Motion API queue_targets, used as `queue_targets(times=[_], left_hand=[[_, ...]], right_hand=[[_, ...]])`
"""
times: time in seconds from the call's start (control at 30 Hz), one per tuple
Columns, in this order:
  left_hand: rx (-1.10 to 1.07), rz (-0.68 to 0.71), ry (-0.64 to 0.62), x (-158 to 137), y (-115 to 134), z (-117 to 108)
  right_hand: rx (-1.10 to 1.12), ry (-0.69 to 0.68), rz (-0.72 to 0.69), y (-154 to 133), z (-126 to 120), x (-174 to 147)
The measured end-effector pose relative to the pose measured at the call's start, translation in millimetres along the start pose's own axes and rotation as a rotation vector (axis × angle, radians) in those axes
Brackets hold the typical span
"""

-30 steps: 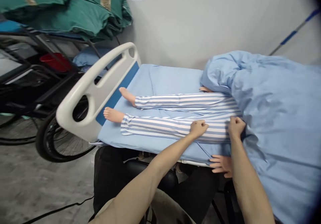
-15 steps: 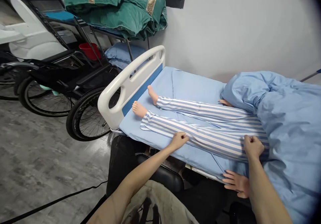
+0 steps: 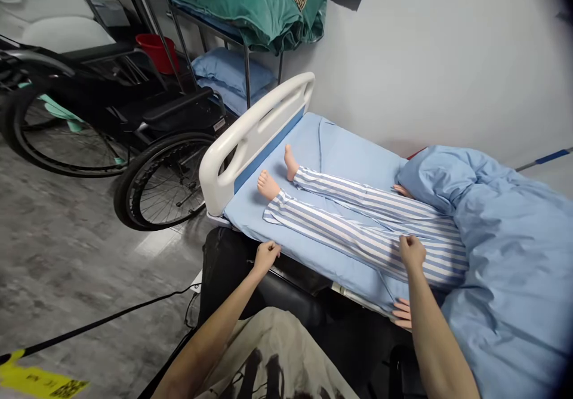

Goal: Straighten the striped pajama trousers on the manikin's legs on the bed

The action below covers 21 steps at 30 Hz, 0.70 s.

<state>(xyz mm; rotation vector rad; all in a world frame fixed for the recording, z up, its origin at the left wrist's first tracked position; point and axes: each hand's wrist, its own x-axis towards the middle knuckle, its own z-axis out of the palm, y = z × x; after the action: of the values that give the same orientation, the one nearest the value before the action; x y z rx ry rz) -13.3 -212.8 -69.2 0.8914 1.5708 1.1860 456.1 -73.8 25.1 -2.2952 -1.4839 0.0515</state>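
On the bed lies a manikin in blue-and-white striped trousers (image 3: 344, 223), its bare feet (image 3: 268, 185) toward the footboard. My left hand (image 3: 267, 257) is curled into a loose fist at the near mattress edge, below the lower leg, with nothing seen in it. My right hand (image 3: 412, 252), also a fist, is over the thigh of the nearer leg; whether it touches the cloth I cannot tell. Beside my right forearm, the manikin's near hand (image 3: 401, 314) shows its fingers at the bed edge. A light blue quilt (image 3: 505, 256) covers the upper body.
The white footboard (image 3: 259, 124) closes the bed's far-left end. Beyond it stand a black wheelchair (image 3: 170, 113), a red bucket (image 3: 157, 52) and a rack with green bedding (image 3: 268, 11). A wall (image 3: 430, 59) runs along the far side. A black cable (image 3: 111, 316) crosses the left.
My left hand has moved left, off the striped leg to the mattress edge. My right hand has shifted left and slightly up along the thigh. The camera view has also shifted.
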Motion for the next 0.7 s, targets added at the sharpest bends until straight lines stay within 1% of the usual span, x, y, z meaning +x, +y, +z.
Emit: queue_targets(times=[0.07, 0.13, 0.2, 0.27, 0.33, 0.37, 0.47, 0.57, 0.63, 0.7], left_hand=[[-0.025, -0.014, -0.005, 5.6, 5.0, -9.1], [-0.042, -0.019, 0.018, 11.8, 10.0, -18.9], [-0.057, -0.019, 0.063, 18.2, 13.9, -27.7], [-0.080, -0.026, 0.098, 24.6, 15.7, -34.4], [-0.110, -0.039, 0.113, 30.2, 15.1, -38.4], [-0.125, -0.043, 0.116, 32.6, 14.1, -39.5], [-0.157, -0.059, 0.132, 37.2, 10.6, -41.7], [-0.192, -0.104, 0.131, 39.3, 10.4, -44.4], [-0.220, -0.139, 0.101, 40.6, 12.2, -46.8], [-0.235, -0.156, 0.065, 42.5, 13.6, -49.2]], right_hand=[[0.038, -0.037, -0.091, -34.3, 13.0, -14.6], [0.084, -0.086, -0.182, -73.6, 27.1, -29.3], [0.122, -0.132, -0.271, -118.3, 41.8, -44.5], [0.157, -0.187, -0.405, -166.8, 57.0, -60.7], [0.175, -0.262, -0.572, -215.3, 72.0, -78.0], [0.173, -0.288, -0.634, -238.1, 79.1, -86.9], [0.109, -0.392, -0.757, -295.4, 96.6, -112.6], [-0.003, -0.485, -0.786, -332.5, 107.2, -133.0], [-0.081, -0.527, -0.759, -347.1, 111.2, -142.0], [-0.148, -0.539, -0.719, -355.4, 113.3, -146.8]])
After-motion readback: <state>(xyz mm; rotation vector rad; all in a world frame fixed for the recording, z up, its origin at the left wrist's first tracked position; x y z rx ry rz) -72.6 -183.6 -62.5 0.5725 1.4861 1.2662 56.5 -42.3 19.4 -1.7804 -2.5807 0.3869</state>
